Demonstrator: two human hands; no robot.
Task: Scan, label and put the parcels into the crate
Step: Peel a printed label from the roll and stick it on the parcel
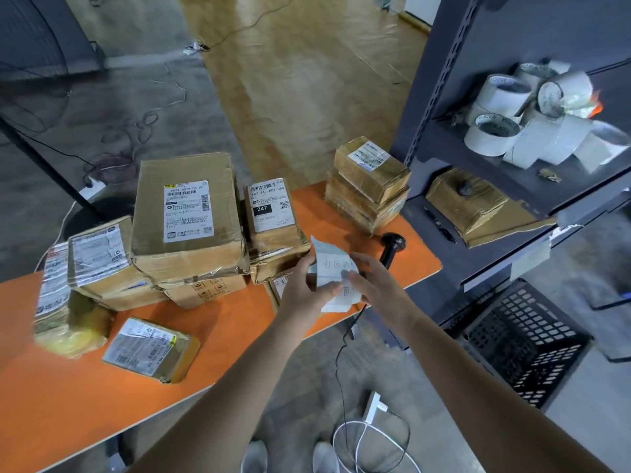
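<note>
Orange table (222, 336) is carrying the parcels (187, 213), most of them piled across its far and left parts, with a further stack (368, 189) sitting at the far right corner. Near the right edge, the person's left hand (298, 285) and right hand (375, 288) are both pinching a white label sheet (333, 268), fingers and thumbs closed on its opposite sides, just above a partly hidden parcel (277, 285). The scanner (392, 245) is lying on the table just beyond the right hand, untouched.

The person is probably peeling a label. To do it well, one hand should be keeping the backing steady while the other is lifting a corner slowly, so the label is not tearing or curling onto itself.

A black crate (526, 336) is standing on the floor to the right, below the shelving (444, 97); no parcel is showing in the visible part of its inside. Tape rolls (512, 107) are crowding an upper shelf, and a flattened cardboard box (467, 203) is resting lower, its contents impossible to tell.
</note>
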